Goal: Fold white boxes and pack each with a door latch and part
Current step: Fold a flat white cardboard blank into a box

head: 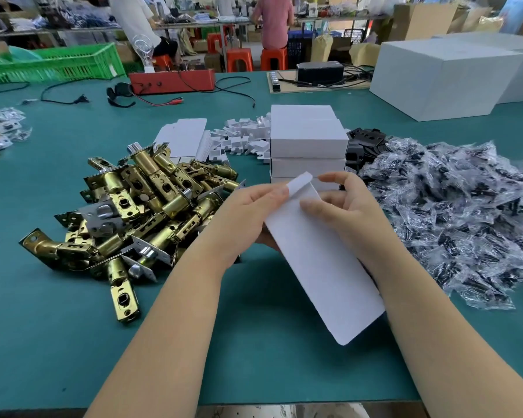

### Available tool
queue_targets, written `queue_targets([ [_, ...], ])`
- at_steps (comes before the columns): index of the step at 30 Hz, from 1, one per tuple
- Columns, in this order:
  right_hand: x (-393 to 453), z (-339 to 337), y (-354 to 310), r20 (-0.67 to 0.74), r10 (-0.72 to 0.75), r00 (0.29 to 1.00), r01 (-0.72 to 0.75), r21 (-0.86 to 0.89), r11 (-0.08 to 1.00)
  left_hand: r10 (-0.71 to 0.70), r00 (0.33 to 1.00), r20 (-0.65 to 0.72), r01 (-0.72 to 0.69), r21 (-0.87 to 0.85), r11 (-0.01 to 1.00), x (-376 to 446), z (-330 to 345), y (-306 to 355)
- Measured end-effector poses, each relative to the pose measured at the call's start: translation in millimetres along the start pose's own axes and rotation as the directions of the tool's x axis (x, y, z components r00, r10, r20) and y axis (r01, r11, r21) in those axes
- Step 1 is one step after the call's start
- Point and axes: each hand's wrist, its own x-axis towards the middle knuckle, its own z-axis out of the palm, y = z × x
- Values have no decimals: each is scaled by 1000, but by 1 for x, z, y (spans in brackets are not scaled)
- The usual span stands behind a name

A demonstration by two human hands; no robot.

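I hold a flat white box blank (323, 260) above the green table, its long side slanting toward me. My left hand (248, 215) grips its far left edge, thumb on the small end flap (299, 183), which is bent up. My right hand (344, 206) holds the far right side, fingers curled over the card. A heap of brass door latches (139, 206) lies to the left. To the right lies a pile of clear bags with black parts (453, 218). Just beyond my hands stands a stack of folded white boxes (307, 140).
Flat box blanks (184, 137) and small white card inserts (242, 137) lie behind the latches. Black plates (364, 143) sit right of the stack. Large white cartons (441, 76) stand at the back right, a red device (172, 81) with cables and a green crate (52, 63) at the back left. People sit beyond the table.
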Motion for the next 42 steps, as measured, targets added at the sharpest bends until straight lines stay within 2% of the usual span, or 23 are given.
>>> queue_targets([
  [2,5,-5,-6,10,64,998,-64,89,994,4,990,-141,-16,-89,996,3,-1,1],
  [4,9,-13,-11,46,131,990,-139,304,943,12,962,-273,-81,-245,966,6,-6,1],
  [6,7,-21,-12,62,71,996,-94,542,835,48,935,-351,-201,-413,889,8,-10,2],
  [7,6,-23,-12,54,20,998,-48,593,804,69,925,-372,-248,-458,853,8,-12,1],
  [9,2,-20,-9,59,-50,997,7,576,818,107,924,-366,-283,-471,836,8,-12,0],
  [13,3,-4,0,-58,-21,998,47,479,877,88,969,-230,-178,-406,897,10,1,-5],
  [15,2,-4,2,-87,-12,996,52,476,878,41,958,-284,-149,-373,916,11,7,-6],
  [18,3,-6,3,-36,7,999,13,510,860,26,916,-400,-158,-300,941,14,6,-8],
  [26,6,-11,8,55,83,995,-99,645,757,76,917,-393,-192,-267,944,19,1,-13],
  [32,7,-11,7,57,81,995,-99,617,781,-26,897,-441,-126,-311,942,21,2,-13],
  [37,8,-11,5,39,103,994,-104,633,767,-65,916,-395,-121,-428,896,19,-9,-9],
  [42,6,-10,3,18,68,998,-65,592,803,28,956,-292,-97,-223,970,17,-2,-13],
])
